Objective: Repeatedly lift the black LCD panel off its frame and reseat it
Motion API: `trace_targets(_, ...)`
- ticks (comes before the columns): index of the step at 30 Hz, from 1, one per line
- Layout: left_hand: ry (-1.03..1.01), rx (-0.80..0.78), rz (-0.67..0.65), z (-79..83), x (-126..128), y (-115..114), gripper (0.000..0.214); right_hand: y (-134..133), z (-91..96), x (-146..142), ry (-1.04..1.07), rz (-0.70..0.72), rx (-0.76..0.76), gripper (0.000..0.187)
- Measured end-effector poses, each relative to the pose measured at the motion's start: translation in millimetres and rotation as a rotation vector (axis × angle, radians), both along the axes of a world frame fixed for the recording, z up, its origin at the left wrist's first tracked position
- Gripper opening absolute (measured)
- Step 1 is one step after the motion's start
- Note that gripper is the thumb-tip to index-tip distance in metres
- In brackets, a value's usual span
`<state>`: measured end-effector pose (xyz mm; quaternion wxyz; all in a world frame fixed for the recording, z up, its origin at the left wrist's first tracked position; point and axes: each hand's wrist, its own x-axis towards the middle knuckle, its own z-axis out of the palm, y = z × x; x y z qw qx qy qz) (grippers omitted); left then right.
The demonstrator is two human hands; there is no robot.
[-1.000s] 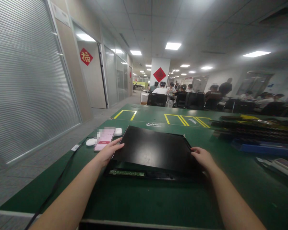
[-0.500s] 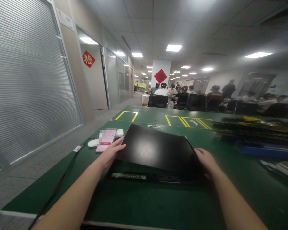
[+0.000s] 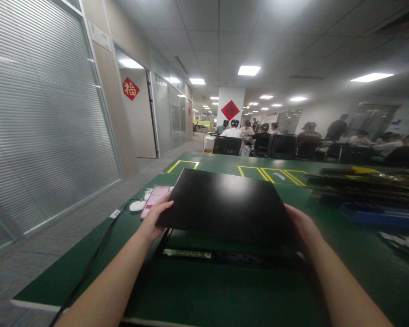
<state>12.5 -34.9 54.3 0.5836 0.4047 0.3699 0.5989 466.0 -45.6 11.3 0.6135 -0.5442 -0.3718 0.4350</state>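
A flat, glossy black panel [image 3: 225, 204], like a display screen, is held slightly tilted above the green table [image 3: 225, 295]. My left hand [image 3: 157, 220] grips its left edge, thumb on top and the other fingers out of sight beneath. At the right edge, my right hand [image 3: 303, 225] is closed on the panel; its fingertips are hidden. Under the near edge lies a dark thin frame [image 3: 252, 258] with a narrow green circuit board [image 3: 187, 254] along it. The panel covers most of that frame.
Left of the panel lie a phone [image 3: 154, 200], a white rounded object [image 3: 137, 206] and a black cable [image 3: 98, 254]. Stacked dark strips [image 3: 361, 188] and a blue tray [image 3: 378, 218] are on the right. Yellow tape [image 3: 259, 169] marks the far side. People sit beyond, near chairs [image 3: 226, 145].
The panel has risen and levelled out, now showing more of its surface towards me. Both hands keep hold of its sides. The view has shifted slightly.
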Motion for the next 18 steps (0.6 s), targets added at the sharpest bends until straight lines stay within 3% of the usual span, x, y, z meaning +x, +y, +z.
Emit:
trace_targets(1, -0.004, -0.005, 0.004, 0.8, -0.8, -0.1, 0.068, -3.1, 3.7, -3.0, 0.077, 0.030, 0.060, 0.048)
trace_targets(3, -0.003, 0.001, 0.001, 1.9, -1.3, -0.4, 0.065, -8.6, 9.7, -7.8, 0.147, -0.060, 0.156, 0.042)
trace_targets(10, 0.065, 0.025, 0.012, -0.6, 2.3, 3.9, 0.045, -15.4, 26.5, -8.2, 0.323, -0.086, 0.107, 0.020)
trace_targets(12, 0.202, 0.046, 0.031, -5.0, 2.8, 6.0, 0.044, -18.2, 32.6, -1.9, 0.341, -0.125, 0.138, 0.016)
trace_targets(14, 0.465, 0.118, 0.089, -11.4, 2.2, 8.4, 0.046, -21.4, 37.1, 6.5, 0.346, -0.199, 0.142, 0.014)
trace_targets(18, 0.915, 0.251, 0.109, -25.8, -0.4, 12.9, 0.050, -22.8, 37.1, 21.8, 0.313, -0.437, 0.205, 0.015)
